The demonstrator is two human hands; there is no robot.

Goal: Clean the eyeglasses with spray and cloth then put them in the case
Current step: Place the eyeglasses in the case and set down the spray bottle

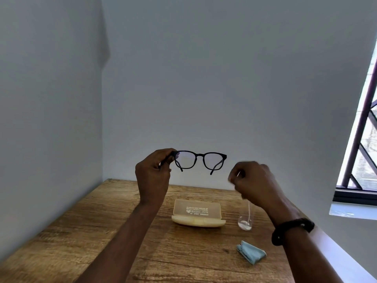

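Black-framed eyeglasses (201, 161) are held up in front of the wall, temples unfolded toward me. My left hand (153, 172) pinches their left hinge corner. My right hand (252, 180) is just right of the glasses, apart from them, with its fingers curled around the top of a clear spray bottle (245, 218). The bottle's lower part hangs below the palm, with a little liquid and a dip tube visible; its head is hidden in the hand. A cream eyeglass case (197, 213) lies open on the wooden table (102, 231). A crumpled light-blue cloth (252, 254) lies at the right front.
Grey walls close in the table on the left and at the back. A white ledge (334, 250) runs along the table's right side below a barred window (361, 139). My right wrist wears a black band (291, 229).
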